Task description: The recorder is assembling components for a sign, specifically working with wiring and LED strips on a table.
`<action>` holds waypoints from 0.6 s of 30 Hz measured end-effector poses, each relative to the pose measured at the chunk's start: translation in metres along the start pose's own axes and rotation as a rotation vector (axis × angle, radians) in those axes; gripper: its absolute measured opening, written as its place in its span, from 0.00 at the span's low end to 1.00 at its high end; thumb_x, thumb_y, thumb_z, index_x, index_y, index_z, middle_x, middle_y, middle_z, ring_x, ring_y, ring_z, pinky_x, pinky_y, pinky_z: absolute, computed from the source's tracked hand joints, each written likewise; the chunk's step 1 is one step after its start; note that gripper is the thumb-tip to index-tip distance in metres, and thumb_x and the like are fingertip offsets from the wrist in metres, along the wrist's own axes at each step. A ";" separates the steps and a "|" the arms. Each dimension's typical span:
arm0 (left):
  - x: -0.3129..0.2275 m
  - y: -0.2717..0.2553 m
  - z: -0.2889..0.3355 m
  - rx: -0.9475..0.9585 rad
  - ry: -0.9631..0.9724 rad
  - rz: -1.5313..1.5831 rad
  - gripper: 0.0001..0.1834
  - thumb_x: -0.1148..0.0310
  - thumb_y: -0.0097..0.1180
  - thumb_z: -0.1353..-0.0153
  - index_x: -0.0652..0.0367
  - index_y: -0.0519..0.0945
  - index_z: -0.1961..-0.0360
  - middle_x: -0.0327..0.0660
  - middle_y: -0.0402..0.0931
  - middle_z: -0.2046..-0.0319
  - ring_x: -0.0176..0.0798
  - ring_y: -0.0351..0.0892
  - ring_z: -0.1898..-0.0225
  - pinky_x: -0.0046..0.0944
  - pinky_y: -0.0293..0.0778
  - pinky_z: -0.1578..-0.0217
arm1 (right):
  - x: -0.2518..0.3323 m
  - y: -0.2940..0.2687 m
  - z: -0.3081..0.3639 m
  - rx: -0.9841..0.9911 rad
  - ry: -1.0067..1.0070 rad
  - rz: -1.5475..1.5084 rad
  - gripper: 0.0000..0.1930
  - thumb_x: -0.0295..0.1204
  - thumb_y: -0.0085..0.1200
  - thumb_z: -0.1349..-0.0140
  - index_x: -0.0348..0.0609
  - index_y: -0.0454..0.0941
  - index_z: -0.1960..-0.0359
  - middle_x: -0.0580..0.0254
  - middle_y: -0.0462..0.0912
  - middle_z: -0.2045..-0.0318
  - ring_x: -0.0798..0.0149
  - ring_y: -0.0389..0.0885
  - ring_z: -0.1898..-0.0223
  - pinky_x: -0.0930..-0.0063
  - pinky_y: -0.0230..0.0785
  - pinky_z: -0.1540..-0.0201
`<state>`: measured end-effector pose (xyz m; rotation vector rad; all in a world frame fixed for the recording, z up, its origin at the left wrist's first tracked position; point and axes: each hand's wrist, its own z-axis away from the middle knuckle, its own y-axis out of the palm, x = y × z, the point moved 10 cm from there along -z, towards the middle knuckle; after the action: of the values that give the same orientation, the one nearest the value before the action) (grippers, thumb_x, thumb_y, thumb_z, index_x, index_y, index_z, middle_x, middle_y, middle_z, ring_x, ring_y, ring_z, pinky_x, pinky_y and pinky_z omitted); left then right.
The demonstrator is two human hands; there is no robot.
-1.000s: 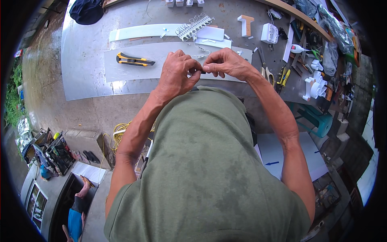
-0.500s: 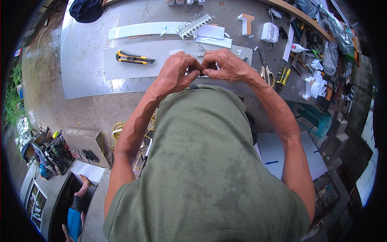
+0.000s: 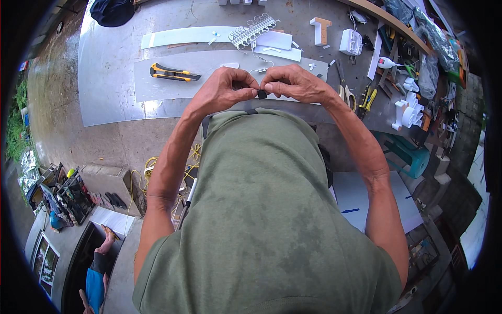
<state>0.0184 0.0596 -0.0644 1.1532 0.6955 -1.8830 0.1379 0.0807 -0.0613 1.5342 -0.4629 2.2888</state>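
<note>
My left hand [image 3: 222,93] and my right hand [image 3: 299,85] meet in front of my shirt at the near edge of the metal table [image 3: 107,68]. Both are closed in a pinch on a small black piece [image 3: 262,94], perhaps tape, which hangs between the fingertips. Just beyond the hands, a thin white wire runs toward a bundle of small white modules [image 3: 253,32]. Left of my left hand, a yellow and black utility knife [image 3: 175,73] rests on a grey sheet [image 3: 151,89]. A pair of scissors [image 3: 345,94] lies to the right of my right hand.
White strips [image 3: 188,37] lie farther back. To the right are a white T-shaped block [image 3: 318,31], a white spool-like box [image 3: 351,42], yellow-handled pliers [image 3: 368,99] and white cut-out shapes [image 3: 410,111]. A green stool [image 3: 413,159] stands below. Another person's leg [image 3: 107,243] shows at lower left.
My fingertips have drawn slightly apart, and the left hand has opened out a little to the left. More of the black piece between them now shows.
</note>
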 end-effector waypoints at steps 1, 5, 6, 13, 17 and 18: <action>-0.001 0.000 0.000 -0.004 0.011 -0.008 0.11 0.67 0.68 0.40 0.64 0.87 0.63 0.38 0.85 0.70 0.28 0.78 0.67 0.34 0.74 0.62 | -0.001 0.000 0.001 -0.004 0.038 -0.049 0.15 0.40 0.60 0.31 0.38 0.82 0.57 0.68 0.78 0.71 0.73 0.73 0.66 0.74 0.68 0.63; -0.008 -0.002 0.000 -0.035 0.004 -0.064 0.11 0.66 0.68 0.41 0.65 0.87 0.63 0.38 0.85 0.70 0.28 0.78 0.68 0.33 0.74 0.63 | 0.008 0.000 -0.001 -0.071 -0.074 0.028 0.16 0.41 0.61 0.32 0.39 0.82 0.58 0.68 0.80 0.72 0.73 0.75 0.67 0.75 0.69 0.64; -0.004 -0.003 0.000 -0.042 -0.018 -0.058 0.12 0.66 0.68 0.41 0.65 0.87 0.64 0.38 0.84 0.71 0.28 0.78 0.68 0.33 0.74 0.62 | 0.014 -0.003 -0.001 -0.114 -0.097 0.096 0.17 0.41 0.63 0.35 0.38 0.82 0.58 0.65 0.81 0.71 0.70 0.78 0.67 0.72 0.71 0.64; 0.013 -0.006 -0.001 -0.053 -0.109 0.038 0.10 0.68 0.68 0.42 0.65 0.86 0.64 0.37 0.84 0.70 0.27 0.80 0.66 0.31 0.75 0.60 | 0.043 0.002 0.007 -0.296 -0.275 0.296 0.10 0.29 0.64 0.41 0.36 0.80 0.63 0.55 0.85 0.70 0.62 0.84 0.70 0.67 0.77 0.67; 0.013 -0.004 -0.001 -0.029 -0.108 0.069 0.10 0.69 0.67 0.42 0.65 0.86 0.64 0.37 0.84 0.70 0.27 0.80 0.66 0.31 0.75 0.60 | 0.045 0.003 0.010 -0.326 -0.282 0.281 0.08 0.28 0.63 0.40 0.36 0.79 0.64 0.54 0.85 0.72 0.60 0.84 0.71 0.68 0.77 0.67; 0.013 -0.004 0.000 -0.029 -0.109 0.076 0.10 0.69 0.67 0.42 0.66 0.86 0.64 0.37 0.84 0.70 0.27 0.80 0.66 0.31 0.75 0.60 | 0.043 0.002 0.010 -0.315 -0.251 0.264 0.08 0.28 0.63 0.39 0.36 0.80 0.64 0.54 0.85 0.73 0.61 0.85 0.72 0.68 0.77 0.67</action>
<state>0.0119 0.0572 -0.0760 1.0360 0.6082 -1.8517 0.1296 0.0785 -0.0181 1.6805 -1.0962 2.0766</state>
